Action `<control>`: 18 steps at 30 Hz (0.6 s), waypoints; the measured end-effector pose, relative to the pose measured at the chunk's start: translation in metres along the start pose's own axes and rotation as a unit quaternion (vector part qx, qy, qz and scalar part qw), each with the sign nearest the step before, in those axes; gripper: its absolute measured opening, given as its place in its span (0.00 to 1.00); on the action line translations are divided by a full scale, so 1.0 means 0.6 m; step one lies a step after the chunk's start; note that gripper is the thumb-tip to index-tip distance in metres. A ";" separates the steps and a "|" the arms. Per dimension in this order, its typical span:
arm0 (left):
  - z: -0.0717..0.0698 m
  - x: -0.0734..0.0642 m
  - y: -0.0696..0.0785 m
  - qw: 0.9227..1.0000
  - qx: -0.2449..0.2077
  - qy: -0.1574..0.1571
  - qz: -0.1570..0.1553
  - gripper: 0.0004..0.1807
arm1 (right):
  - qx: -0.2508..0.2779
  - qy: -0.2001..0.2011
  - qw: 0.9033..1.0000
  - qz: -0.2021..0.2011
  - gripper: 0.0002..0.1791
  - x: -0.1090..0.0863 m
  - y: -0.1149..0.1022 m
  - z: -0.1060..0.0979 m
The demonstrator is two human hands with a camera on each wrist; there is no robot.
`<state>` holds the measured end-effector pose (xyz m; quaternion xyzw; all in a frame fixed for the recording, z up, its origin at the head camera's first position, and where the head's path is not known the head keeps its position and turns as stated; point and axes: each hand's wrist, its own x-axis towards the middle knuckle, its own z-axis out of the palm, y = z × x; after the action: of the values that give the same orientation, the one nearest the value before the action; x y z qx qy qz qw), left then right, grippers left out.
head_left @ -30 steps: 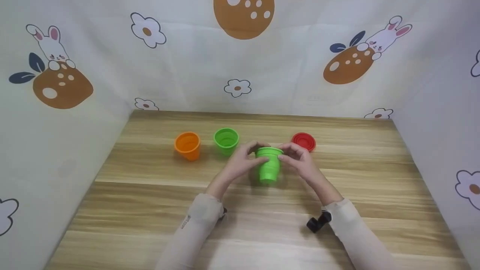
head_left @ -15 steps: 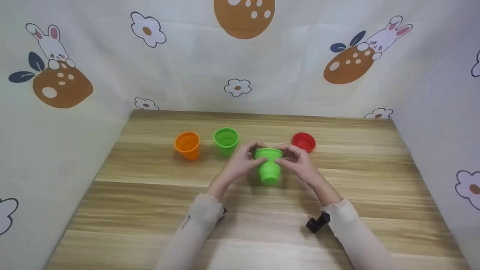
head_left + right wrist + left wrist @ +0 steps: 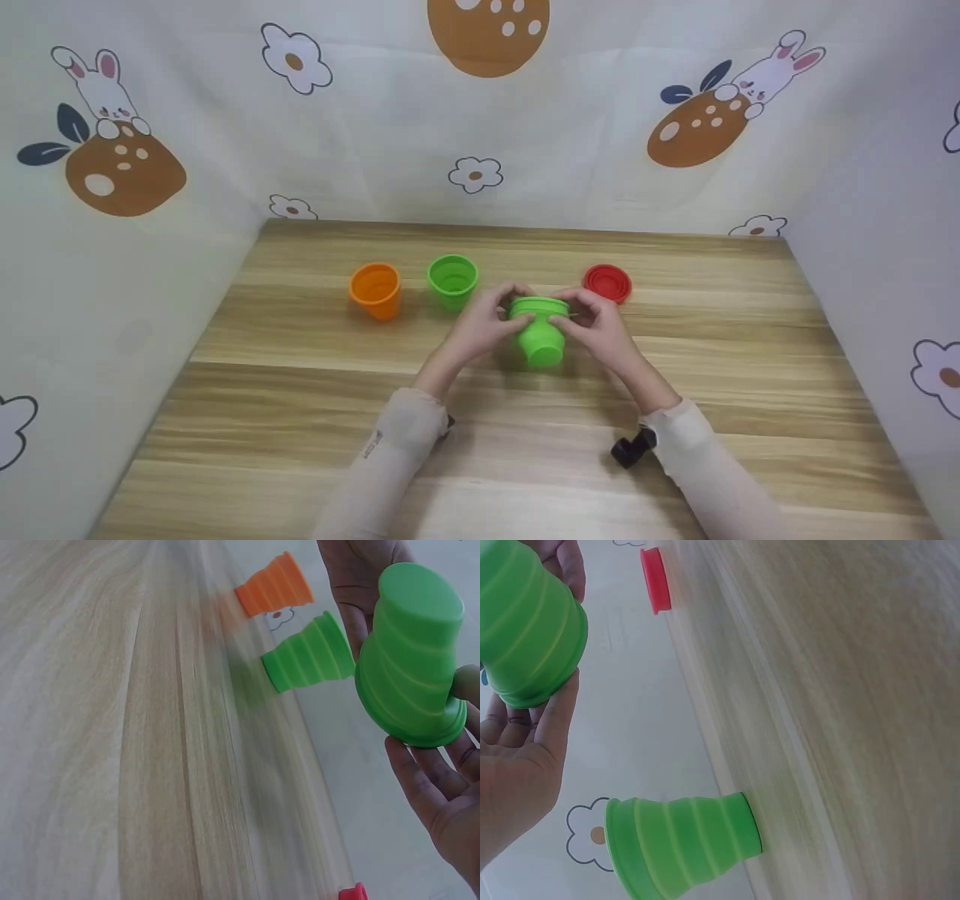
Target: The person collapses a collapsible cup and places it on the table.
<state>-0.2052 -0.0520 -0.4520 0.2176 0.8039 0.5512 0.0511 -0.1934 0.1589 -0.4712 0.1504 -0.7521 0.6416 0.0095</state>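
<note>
Between both hands a green collapsible cup (image 3: 541, 334) is held above the table, its base tipped toward the person. My left hand (image 3: 487, 319) grips it at the left by the rim, thumb on the near wall. From the right, my right hand (image 3: 596, 322) holds the rim the same way, thumb pressing the side. In the right wrist view the held cup (image 3: 416, 652) looks skewed, its rings slanting. A second green collapsible cup (image 3: 453, 279) stands extended behind the left hand, with an orange collapsible cup (image 3: 376, 291) to its left.
A red collapsible cup (image 3: 607, 283), folded flat, lies behind the right hand. The wooden table (image 3: 480, 465) meets a patterned cloth (image 3: 600, 187) at the back and both sides. Black wrist devices (image 3: 634, 448) sit by the sleeves.
The held cup has tilted so more of its base shows, and its lower part has shifted slightly right and looks shorter. My right thumb has moved a little left along it.
</note>
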 end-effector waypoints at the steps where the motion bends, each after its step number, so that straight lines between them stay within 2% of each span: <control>1: 0.000 0.000 0.000 1.000 0.003 0.000 0.002 0.14 | -0.003 0.002 1.000 -0.001 0.16 0.000 0.000 0.000; 18: 0.003 -0.001 0.009 0.995 0.098 0.018 0.017 0.11 | -0.085 0.030 0.995 -0.037 0.12 -0.001 -0.001 0.002</control>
<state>-0.2024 -0.0487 -0.4478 0.2251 0.8511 0.4743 0.0061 -0.1923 0.1578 -0.4708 0.1575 -0.7970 0.5791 0.0685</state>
